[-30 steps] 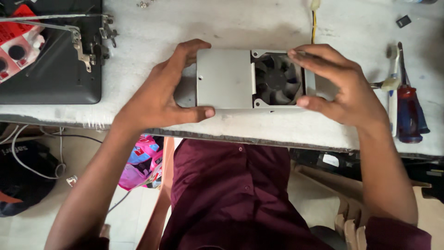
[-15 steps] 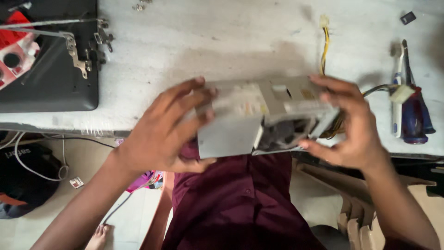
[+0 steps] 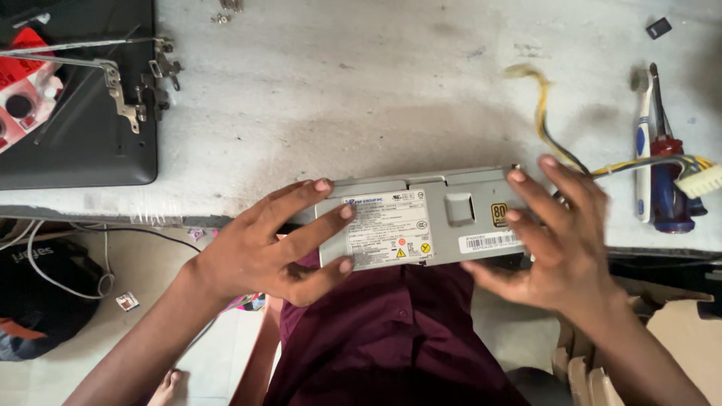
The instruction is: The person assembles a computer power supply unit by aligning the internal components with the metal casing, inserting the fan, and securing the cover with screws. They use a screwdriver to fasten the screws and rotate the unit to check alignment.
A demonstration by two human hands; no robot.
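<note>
Over the counter's (image 3: 421, 98) near edge, the left hand (image 3: 263, 248) and right hand (image 3: 560, 240) grip the two ends of a grey metal power supply (image 3: 451, 197), its long axis running along that edge. Its upturned face carries a white rectangular label (image 3: 389, 229), a small gold square sticker (image 3: 499, 214) and a white barcode strip (image 3: 489, 241). Yellow and black wires (image 3: 553, 135) trail from its right end towards the far edge. Screwdrivers (image 3: 662, 165) lie by the right edge.

Bare tabletop (image 3: 361, 98) beyond unit – laptop (image 3: 83, 143) left, screwdriver (image 3: 665, 177) right
</note>
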